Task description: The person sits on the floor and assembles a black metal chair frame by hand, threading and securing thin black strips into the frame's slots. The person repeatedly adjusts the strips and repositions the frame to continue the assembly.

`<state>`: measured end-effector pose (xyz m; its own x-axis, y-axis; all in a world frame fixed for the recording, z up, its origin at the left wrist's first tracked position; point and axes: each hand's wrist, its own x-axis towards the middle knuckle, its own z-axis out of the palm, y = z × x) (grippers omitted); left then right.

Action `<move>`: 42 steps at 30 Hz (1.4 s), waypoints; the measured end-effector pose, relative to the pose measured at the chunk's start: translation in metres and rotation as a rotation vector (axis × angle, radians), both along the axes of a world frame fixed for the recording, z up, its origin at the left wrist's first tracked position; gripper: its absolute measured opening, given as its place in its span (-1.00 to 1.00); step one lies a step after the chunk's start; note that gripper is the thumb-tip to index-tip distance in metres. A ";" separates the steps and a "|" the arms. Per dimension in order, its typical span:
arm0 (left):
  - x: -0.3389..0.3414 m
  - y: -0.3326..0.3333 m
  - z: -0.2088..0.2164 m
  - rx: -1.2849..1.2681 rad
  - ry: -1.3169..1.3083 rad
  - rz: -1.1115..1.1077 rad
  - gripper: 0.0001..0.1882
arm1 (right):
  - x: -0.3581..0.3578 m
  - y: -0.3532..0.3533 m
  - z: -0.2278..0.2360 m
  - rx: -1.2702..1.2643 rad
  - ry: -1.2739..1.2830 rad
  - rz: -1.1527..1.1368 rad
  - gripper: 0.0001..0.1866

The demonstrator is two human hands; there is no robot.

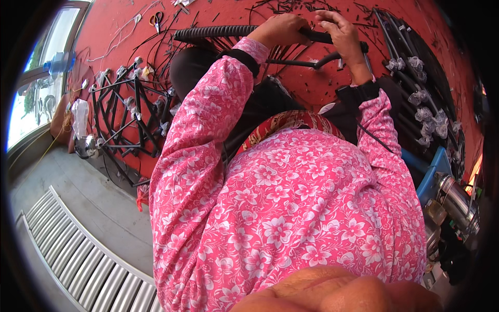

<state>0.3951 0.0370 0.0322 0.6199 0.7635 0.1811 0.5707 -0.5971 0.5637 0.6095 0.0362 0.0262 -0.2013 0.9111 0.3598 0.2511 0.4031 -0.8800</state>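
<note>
My left hand (283, 30) clasped the black tube (318, 37), seemingly stiff, mid-length at twelve o'clock; my right hand (343, 42) was unclenched.

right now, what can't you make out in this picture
In the head view:
Tube: stretch at the left hand, hidden behind it.
Rollers: cut off by the lower edge.
Window: cut off by the dark rim.
White scrap: cut off by the top edge.

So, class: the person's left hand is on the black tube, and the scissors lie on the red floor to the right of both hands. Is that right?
Not quite: the head view shows the scissors lying on the red floor to the left of both hands. The left hand is indeed on the black tube.
</note>
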 end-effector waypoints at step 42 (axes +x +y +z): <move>-0.011 -0.030 -0.001 0.435 0.053 0.143 -0.51 | -0.006 -0.025 -0.011 0.714 -0.765 -0.100 -0.62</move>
<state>0.3839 0.0067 0.0309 0.5309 0.7020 0.4747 0.6860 -0.6849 0.2456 0.6040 0.0117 0.0156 -0.5368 0.5623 0.6290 0.7006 0.7125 -0.0389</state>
